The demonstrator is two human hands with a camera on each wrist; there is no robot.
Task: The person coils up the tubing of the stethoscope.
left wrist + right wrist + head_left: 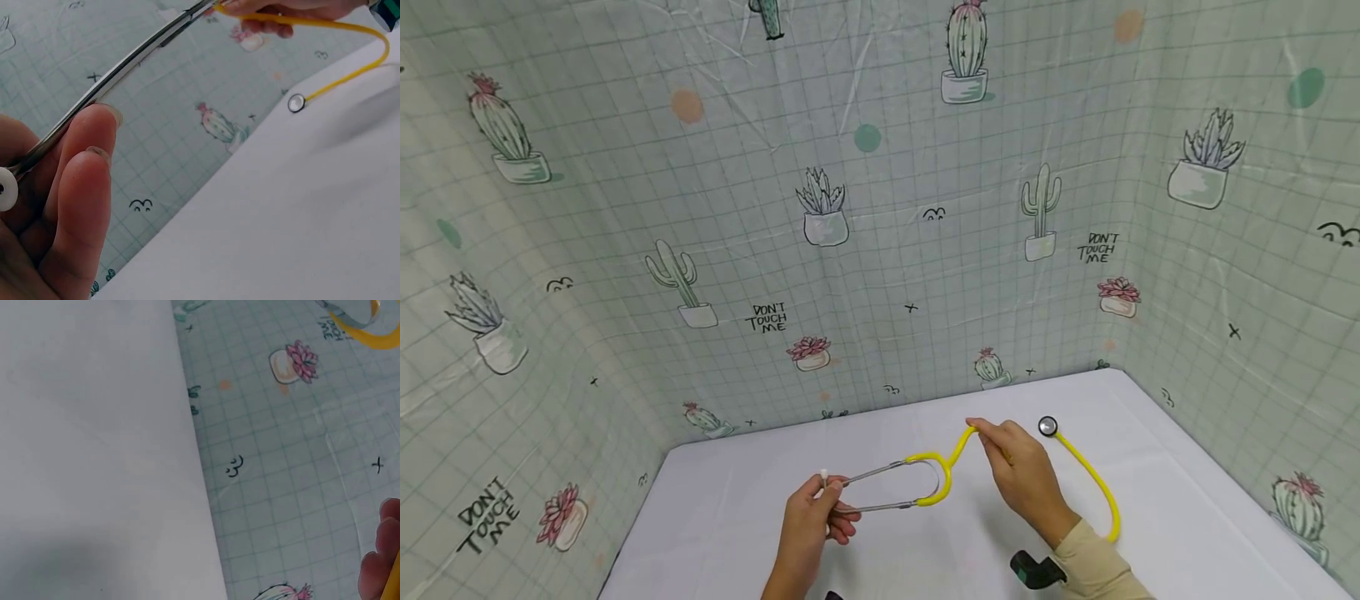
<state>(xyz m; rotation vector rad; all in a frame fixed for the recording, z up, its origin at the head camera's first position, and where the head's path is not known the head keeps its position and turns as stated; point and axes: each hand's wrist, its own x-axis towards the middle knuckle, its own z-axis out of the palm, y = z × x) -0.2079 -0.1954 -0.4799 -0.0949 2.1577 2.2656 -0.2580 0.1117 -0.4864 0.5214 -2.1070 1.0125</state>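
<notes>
A stethoscope (pixel 946 477) with yellow tubing and metal ear tubes is stretched between the two hands above the table. My left hand (pixel 817 512) holds the ear tubes near their white eartips (pixel 824 475); in the left wrist view, one white eartip (pixel 7 189) shows beside the fingers. My right hand (pixel 1021 473) pinches the yellow tube a little past its fork. From there the tube passes behind the right wrist and curves back to the round metal chest piece (pixel 1047 427) at the right. In the right wrist view only a few fingertips (pixel 374 575) show, beside yellow tubing.
A white-covered table (pixel 722 500) lies below the hands. Behind it and at both sides hangs a pale green grid curtain (pixel 910 267) printed with cacti. A black device (pixel 1036 571) sits at the right wrist, by the beige sleeve (pixel 1097 562).
</notes>
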